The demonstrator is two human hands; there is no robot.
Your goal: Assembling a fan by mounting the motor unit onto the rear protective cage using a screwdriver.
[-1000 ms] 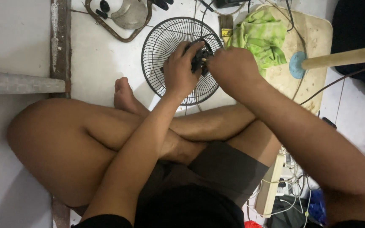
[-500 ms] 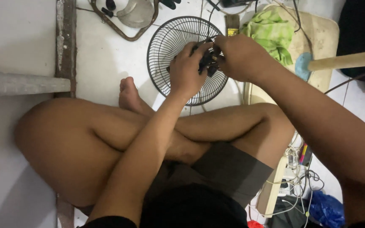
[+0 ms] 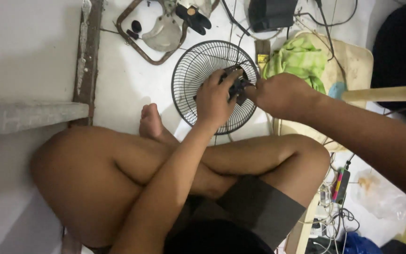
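Round black fan grille [image 3: 191, 80] flat on white floor [image 3: 123, 89], just beyond crossed legs. Left hand [image 3: 214, 101] and right hand [image 3: 283, 96] both clasped on small black part [image 3: 238, 87] at grille's centre. Green cloth [image 3: 297, 59] beside.

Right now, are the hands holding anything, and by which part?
Both hold a small black part at the hub of the fan guard. The left hand grips its left side, the right hand its right end. Exact finger placement is hidden.
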